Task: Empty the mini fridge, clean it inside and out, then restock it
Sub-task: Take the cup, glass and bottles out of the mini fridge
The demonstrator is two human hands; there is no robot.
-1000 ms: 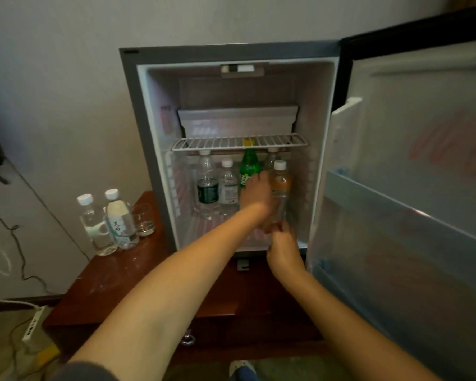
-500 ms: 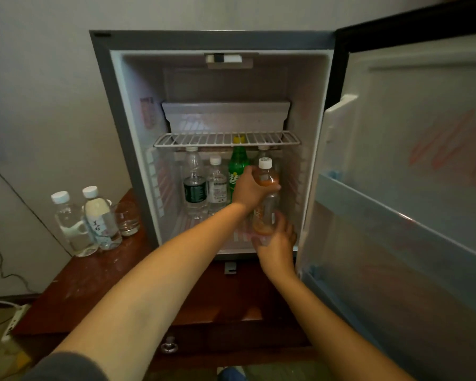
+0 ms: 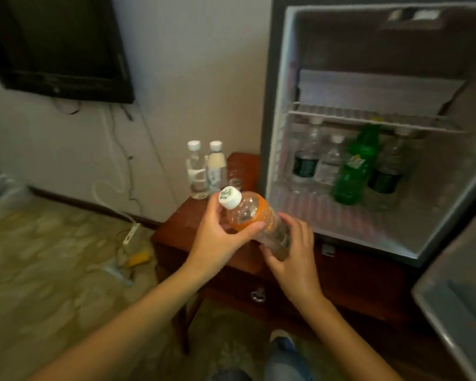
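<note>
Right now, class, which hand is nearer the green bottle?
Right. The right hand holds the orange bottle lower left of the green bottle; the left hand grips it farther left.

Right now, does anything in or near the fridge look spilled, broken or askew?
Nothing spilled or broken. The orange bottle tilts only because the left hand and right hand hold it, cap on. Cables hang loose below the television.

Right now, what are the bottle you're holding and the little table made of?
The clear ribbed bottle of orange drink looks like glossy plastic: see-through, with a white screw cap. The reddish-brown table is probably varnished wood or veneer, judging by its shiny top.
</note>
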